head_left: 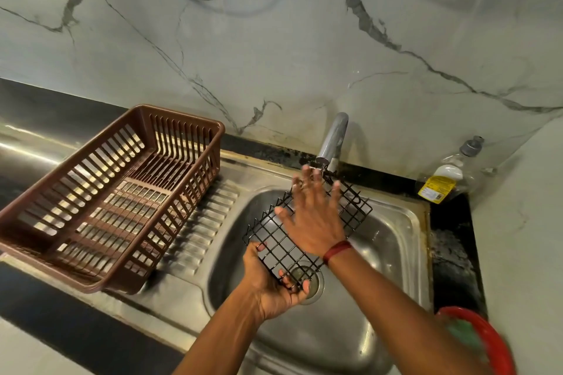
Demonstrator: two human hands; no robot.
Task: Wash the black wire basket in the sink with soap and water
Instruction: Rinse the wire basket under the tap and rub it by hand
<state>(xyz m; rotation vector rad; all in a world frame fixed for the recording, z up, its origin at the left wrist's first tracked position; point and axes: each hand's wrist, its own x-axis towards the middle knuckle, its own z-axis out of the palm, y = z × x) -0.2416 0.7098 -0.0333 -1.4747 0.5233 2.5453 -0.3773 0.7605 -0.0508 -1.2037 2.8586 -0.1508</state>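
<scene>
A brown plastic dish rack is seen well to the left of the fingers, set on the ribbed steel drainboard of the surface. The black wire basket is held tilted over the sink, above the drain. Its near lower corner is gripped by the left hand, fingers curled through the mesh. The right hand is laid flat on the basket, fingers spread and straight, tips just under the tap. Beyond those fingers to the right, a clear soap bottle stands in the corner. A red bowl is cut off at the lower right and blurred.
</scene>
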